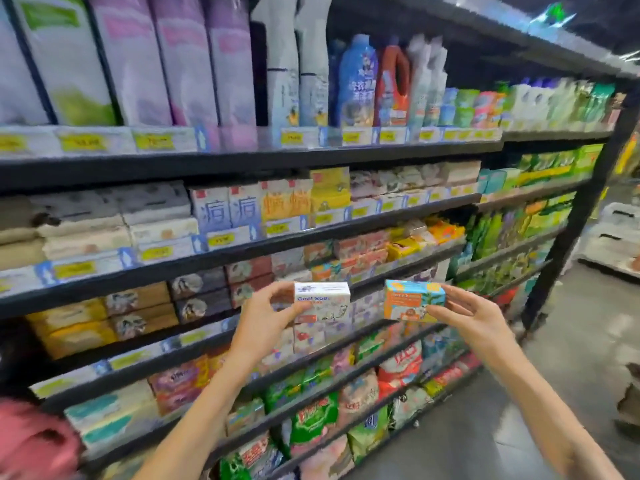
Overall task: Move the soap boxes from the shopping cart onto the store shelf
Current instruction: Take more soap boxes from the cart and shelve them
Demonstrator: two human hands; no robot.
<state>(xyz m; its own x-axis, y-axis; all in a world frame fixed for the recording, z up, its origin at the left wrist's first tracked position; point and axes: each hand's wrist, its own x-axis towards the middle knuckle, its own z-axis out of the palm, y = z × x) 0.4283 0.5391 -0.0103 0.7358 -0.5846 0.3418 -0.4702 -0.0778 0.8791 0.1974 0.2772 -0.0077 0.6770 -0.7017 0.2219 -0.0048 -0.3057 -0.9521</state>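
My left hand (268, 315) grips a white soap box (323, 303) with blue lettering, held up in front of the store shelf (242, 251). My right hand (467, 317) pinches a blue and orange soap box (412, 299) by its right end, at about the same height. Both boxes hover just in front of the rows of stacked soap boxes (249, 282) on the middle shelves. The two held boxes are a short gap apart. The shopping cart is out of sight.
Tall detergent bags (138, 60) and bottles (356, 81) fill the top shelf. Washing powder bags (311, 420) sit on the bottom shelves. A pink shape (31, 441) shows at the lower left. Grey aisle floor (571, 341) runs to the right, with white crates (613, 233) beyond.
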